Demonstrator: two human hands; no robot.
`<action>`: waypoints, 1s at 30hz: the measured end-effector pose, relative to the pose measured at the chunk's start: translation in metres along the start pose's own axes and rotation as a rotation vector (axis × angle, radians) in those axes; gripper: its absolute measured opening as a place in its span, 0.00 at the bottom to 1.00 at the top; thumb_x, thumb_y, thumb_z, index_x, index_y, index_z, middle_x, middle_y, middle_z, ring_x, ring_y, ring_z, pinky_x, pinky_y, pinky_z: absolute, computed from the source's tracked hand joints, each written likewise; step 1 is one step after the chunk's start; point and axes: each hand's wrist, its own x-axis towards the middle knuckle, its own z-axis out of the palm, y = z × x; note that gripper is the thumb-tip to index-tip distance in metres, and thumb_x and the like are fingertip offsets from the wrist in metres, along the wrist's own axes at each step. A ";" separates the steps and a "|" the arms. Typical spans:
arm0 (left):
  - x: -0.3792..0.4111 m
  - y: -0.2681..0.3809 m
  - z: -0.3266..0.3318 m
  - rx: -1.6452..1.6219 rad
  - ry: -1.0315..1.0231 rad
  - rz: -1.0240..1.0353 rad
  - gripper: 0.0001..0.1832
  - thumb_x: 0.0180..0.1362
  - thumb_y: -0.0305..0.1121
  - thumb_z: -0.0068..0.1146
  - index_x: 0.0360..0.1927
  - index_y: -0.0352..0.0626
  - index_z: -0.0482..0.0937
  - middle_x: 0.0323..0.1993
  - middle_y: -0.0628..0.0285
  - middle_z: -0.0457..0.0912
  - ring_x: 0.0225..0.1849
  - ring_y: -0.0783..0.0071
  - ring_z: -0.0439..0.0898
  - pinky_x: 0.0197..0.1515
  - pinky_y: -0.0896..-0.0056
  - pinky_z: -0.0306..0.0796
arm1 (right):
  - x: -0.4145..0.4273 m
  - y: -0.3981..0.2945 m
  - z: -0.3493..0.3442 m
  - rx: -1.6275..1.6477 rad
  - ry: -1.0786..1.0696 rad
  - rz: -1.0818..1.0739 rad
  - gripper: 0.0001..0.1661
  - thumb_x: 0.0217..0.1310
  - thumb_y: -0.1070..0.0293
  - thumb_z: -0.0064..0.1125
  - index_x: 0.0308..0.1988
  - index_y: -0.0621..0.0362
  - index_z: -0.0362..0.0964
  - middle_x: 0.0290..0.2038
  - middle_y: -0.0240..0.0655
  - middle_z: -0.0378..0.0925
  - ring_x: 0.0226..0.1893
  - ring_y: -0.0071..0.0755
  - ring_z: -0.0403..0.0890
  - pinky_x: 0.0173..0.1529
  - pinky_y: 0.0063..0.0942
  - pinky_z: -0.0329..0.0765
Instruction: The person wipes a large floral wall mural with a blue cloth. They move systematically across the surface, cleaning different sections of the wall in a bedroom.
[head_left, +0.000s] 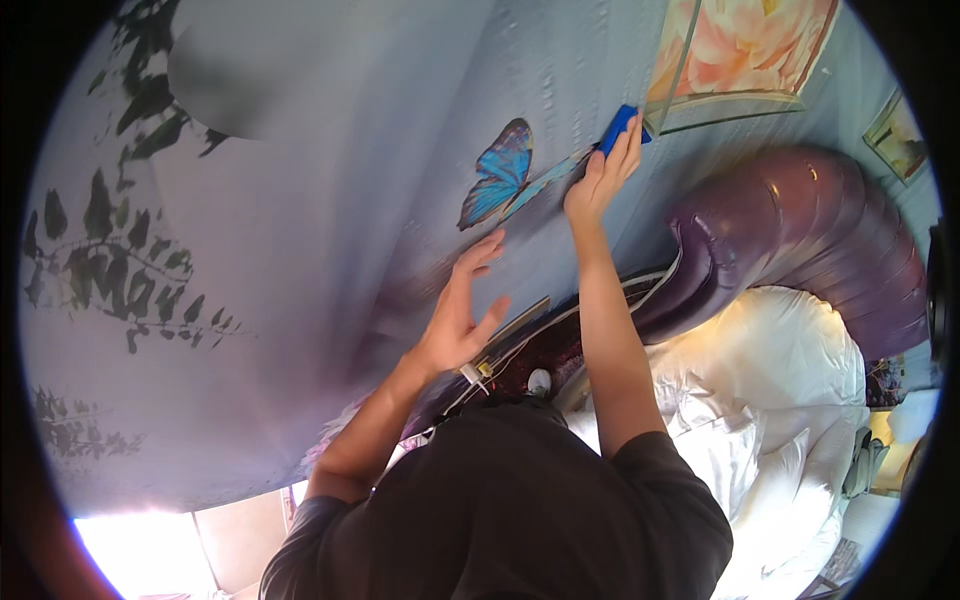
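My right hand (606, 176) holds a blue block-like tool (621, 133) against the mural-covered wall (405, 97), close to the lower left corner of a pink flower picture (739, 49). The tool's exact kind cannot be told. Below and left of it, my left hand (461, 307) holds nothing, its fingers apart and the fingertips at or near the wall. A blue butterfly (501, 174) on the mural lies between and above the two hands. Small bumps or wrinkles run across the wall surface above the butterfly.
A purple padded headboard (817, 232) curves around a bed with white bedding (757, 352) at the right. White cables with a plug (472, 375) lie along the wall's foot, beside a dark red floor (525, 367). Bright light enters at the lower left.
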 end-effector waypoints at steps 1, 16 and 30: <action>-0.007 0.002 -0.005 0.023 -0.001 0.002 0.35 0.57 0.26 0.53 0.66 0.38 0.51 0.69 0.48 0.53 0.66 0.55 0.62 0.62 0.56 0.60 | -0.003 -0.010 0.003 0.005 0.020 0.047 0.31 0.70 0.61 0.32 0.65 0.67 0.51 0.67 0.52 0.53 0.65 0.55 0.55 0.66 0.45 0.48; -0.103 0.011 -0.058 0.075 0.068 0.052 0.39 0.55 0.30 0.53 0.69 0.36 0.48 0.72 0.46 0.46 0.71 0.54 0.50 0.66 0.55 0.53 | -0.109 -0.198 0.011 0.130 -0.203 -0.004 0.31 0.67 0.58 0.34 0.64 0.65 0.56 0.66 0.51 0.54 0.67 0.55 0.53 0.67 0.51 0.48; -0.080 0.016 -0.048 0.118 0.099 0.057 0.39 0.55 0.29 0.52 0.69 0.40 0.48 0.72 0.50 0.46 0.72 0.54 0.50 0.67 0.51 0.51 | -0.045 -0.122 0.028 -0.002 0.143 0.159 0.30 0.70 0.60 0.32 0.66 0.61 0.52 0.67 0.47 0.54 0.64 0.52 0.59 0.66 0.45 0.51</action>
